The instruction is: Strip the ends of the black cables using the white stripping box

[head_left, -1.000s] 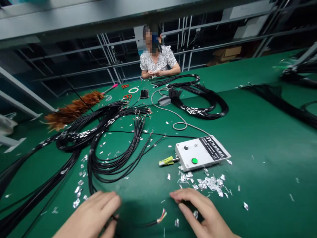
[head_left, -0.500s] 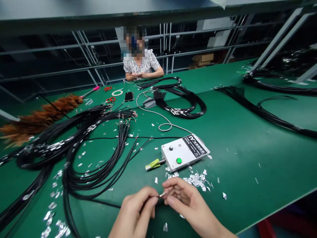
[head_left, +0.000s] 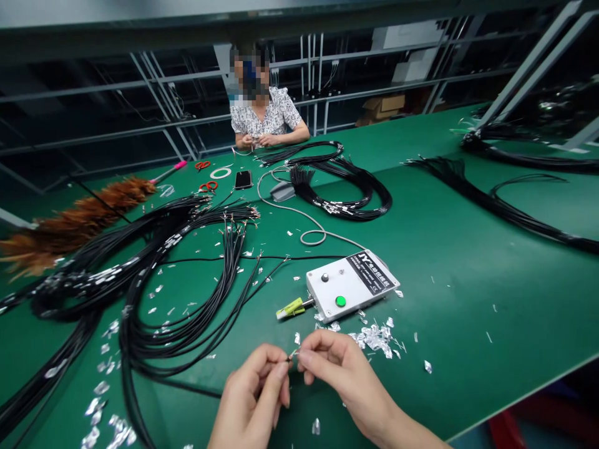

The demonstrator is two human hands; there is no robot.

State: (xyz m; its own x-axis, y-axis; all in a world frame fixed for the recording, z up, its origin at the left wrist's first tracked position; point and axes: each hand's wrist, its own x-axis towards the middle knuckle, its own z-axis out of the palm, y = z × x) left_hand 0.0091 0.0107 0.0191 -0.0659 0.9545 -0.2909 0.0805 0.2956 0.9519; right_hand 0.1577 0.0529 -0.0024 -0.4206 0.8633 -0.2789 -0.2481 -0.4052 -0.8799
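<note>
Between thumb and forefinger, my left hand pinches a black cable close to its stripped end. Fine thin wires stick out of that end toward the right. My right hand is closed in a pinch on these wire ends, its fingertips almost touching the left ones. Just beyond my hands lies a white box with a green button, a black knob and a yellow-green clip on its left side. Scraps of silver foil are heaped beside the box.
Bundles of black cables fill the left side, and more coils lie farther back. A brown feather duster, red-handled scissors, a tape roll and a phone are at the back left. Across the table sits a person.
My right hand has gone from loosely open fingers to a closer pinch on the wire ends, shifting slightly left. The left hand still grips the cable.
</note>
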